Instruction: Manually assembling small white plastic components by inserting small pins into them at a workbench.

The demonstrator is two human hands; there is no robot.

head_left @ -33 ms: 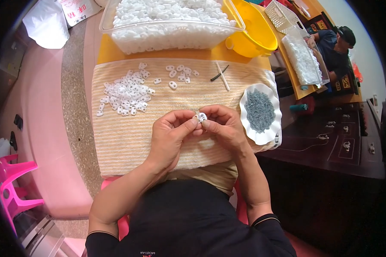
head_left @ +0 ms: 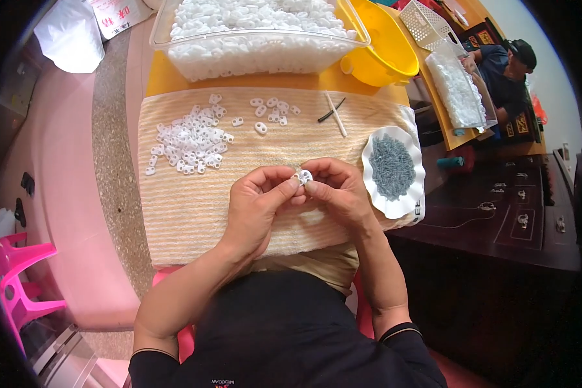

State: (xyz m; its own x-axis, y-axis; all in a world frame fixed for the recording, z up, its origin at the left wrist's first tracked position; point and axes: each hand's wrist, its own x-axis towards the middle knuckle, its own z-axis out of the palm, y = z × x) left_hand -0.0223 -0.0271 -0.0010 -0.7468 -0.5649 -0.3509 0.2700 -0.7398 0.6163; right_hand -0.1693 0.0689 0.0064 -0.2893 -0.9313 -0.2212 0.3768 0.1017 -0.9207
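Note:
Over the near part of a striped towel (head_left: 187,220), my left hand (head_left: 255,204) and my right hand (head_left: 343,194) meet, fingertips pinched together. Between them they grip a small white plastic piece (head_left: 306,176), mostly covered by the thumbs and fingers. A heap of small white two-holed plastic pieces (head_left: 191,142) lies beyond my left hand. Farther ahead is a looser group of several similar white pieces (head_left: 260,128). To the right of my right hand, a white wavy-rimmed dish (head_left: 394,210) holds many tiny grey-blue slender parts (head_left: 392,167).
A white stick (head_left: 335,115) crosses a thin black stick (head_left: 324,118) on the towel. Behind stand a clear bin (head_left: 258,40) full of white pieces and a yellow basin (head_left: 388,48). Another person (head_left: 504,77) sits far right by a similar bin. Pink stools (head_left: 26,284) are at left.

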